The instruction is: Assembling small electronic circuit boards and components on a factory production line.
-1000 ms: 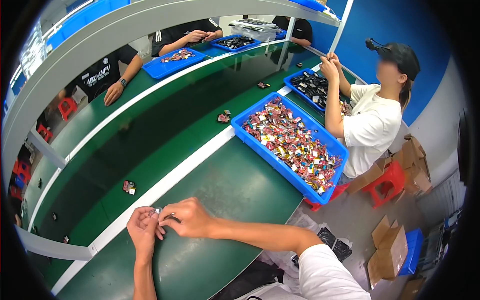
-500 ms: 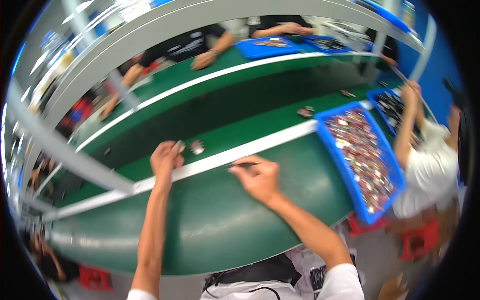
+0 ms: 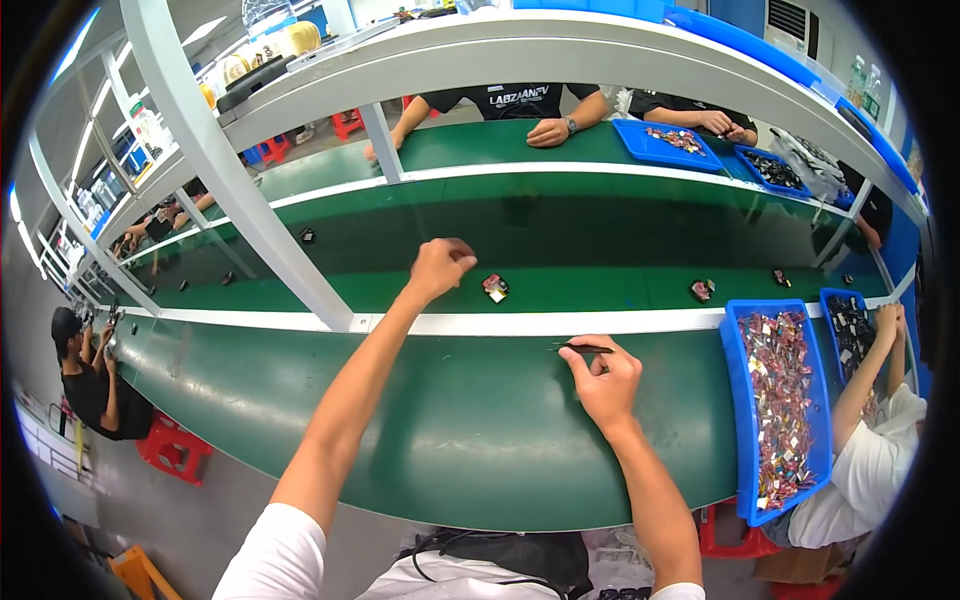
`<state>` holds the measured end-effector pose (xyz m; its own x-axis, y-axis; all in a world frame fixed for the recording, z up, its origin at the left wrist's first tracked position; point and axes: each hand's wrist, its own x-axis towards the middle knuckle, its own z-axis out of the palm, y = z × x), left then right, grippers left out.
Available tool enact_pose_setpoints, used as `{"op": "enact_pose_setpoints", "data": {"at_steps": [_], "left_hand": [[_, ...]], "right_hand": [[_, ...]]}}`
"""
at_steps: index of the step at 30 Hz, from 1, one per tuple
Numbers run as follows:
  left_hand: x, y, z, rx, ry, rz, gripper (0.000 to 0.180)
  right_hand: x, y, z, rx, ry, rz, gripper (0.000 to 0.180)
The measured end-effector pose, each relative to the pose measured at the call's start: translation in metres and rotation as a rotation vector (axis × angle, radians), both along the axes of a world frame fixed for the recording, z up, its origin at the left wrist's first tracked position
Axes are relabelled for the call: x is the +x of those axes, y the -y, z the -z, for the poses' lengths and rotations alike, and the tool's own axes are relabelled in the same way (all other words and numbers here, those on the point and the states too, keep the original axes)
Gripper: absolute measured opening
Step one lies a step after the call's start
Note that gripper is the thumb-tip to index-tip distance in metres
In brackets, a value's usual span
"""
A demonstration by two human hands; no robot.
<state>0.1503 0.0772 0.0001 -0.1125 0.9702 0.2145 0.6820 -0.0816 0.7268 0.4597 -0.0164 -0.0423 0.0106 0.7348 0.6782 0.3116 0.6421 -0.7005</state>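
My left hand (image 3: pixel 443 268) is raised over the far green belt, its fingers curled in toward the thumb. Whatever lies between those fingertips, if anything, cannot be made out. Just right of them, a small part in pink, black and yellow (image 3: pixel 495 288) lies on the belt. My right hand (image 3: pixel 606 382) is closed around dark, slim tweezers (image 3: pixel 590 349) above the near green worktop (image 3: pixel 480 430). Their thin tips point left and appear to hold nothing.
At right stands a blue tray (image 3: pixel 740 400) heaped with small reddish parts; beyond it, a blue tray of black parts (image 3: pixel 850 330) by a co-worker's hands (image 3: pixel 890 322). A white rail (image 3: pixel 540 322) and slanting post (image 3: pixel 240 180) border the belt. More parts (image 3: pixel 703 290) lie along it.
The view has swung, shifting the scene within the picture. My left hand has risen slightly from the rail; the pale bit earlier at its fingertips no longer shows. My right hand still holds the tweezers.
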Motion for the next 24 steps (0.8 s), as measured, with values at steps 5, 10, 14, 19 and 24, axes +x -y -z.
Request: {"op": "enact_pose_setpoints", "data": {"at_steps": [5,10,14,19,24], "left_hand": [[0.018,-0.032,0.011,-0.161,-0.056,0.203,0.016],[0.001,-0.052,0.025,-0.281,-0.182,0.186,0.022],[-0.015,-0.037,0.013,-0.351,0.04,0.29,0.017],[0.0,-0.007,0.001,-0.27,0.274,0.162,0.013],[0.054,0.053,0.005,-0.185,0.598,0.145,0.013]], "right_hand": [[0.006,0.005,-0.009,-0.061,0.047,0.056,0.011],[0.005,0.0,-0.004,-0.066,0.056,0.038,0.013],[0.002,0.002,-0.007,-0.072,0.025,-0.011,0.013],[0.006,0.003,-0.01,-0.063,0.015,-0.012,0.016],[0.004,0.003,-0.016,-0.163,-0.006,-0.025,0.016]]}}
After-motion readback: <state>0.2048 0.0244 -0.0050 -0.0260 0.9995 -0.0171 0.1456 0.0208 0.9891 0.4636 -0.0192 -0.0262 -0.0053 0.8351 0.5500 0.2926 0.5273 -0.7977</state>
